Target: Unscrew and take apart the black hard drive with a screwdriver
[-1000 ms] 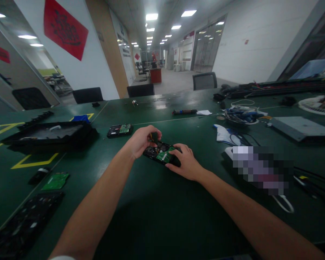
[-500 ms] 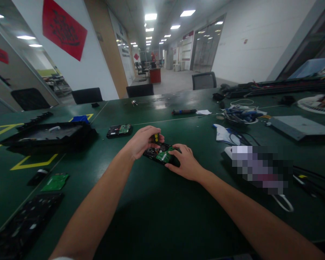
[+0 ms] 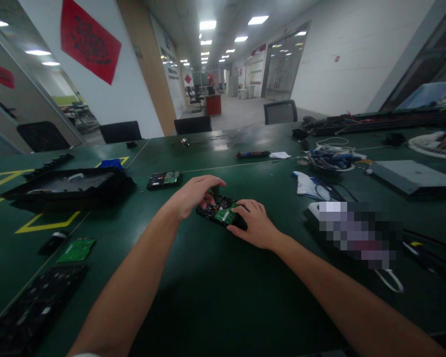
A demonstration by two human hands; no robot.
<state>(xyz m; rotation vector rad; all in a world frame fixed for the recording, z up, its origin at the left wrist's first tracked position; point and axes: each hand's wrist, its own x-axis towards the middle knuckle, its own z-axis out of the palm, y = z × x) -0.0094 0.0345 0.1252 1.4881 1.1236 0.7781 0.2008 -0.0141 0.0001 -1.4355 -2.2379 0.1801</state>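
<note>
A black hard drive with a green circuit board (image 3: 225, 215) lies board side up on the dark green table in front of me. My left hand (image 3: 198, 193) is closed round a short screwdriver (image 3: 216, 190) with a dark and yellow handle, upright over the drive's left part; its tip is hidden by the fingers. My right hand (image 3: 256, 223) grips the drive's right end, thumb along the near edge and fingers over the far side. A second hard drive (image 3: 164, 179) rests on the table beyond my left hand.
To the left are a black tray-like casing (image 3: 67, 183), a loose green circuit board (image 3: 76, 250) and a black panel (image 3: 33, 307). Toward the right lie a blurred-out object (image 3: 357, 233), a grey metal box (image 3: 416, 174) and a bowl of cables (image 3: 330, 157). A dark rod-shaped tool (image 3: 252, 154) lies farther back.
My left hand has turned on the screwdriver, its fingers now covering more of the handle's yellow part. The right hand and the hard drive stay in place.
</note>
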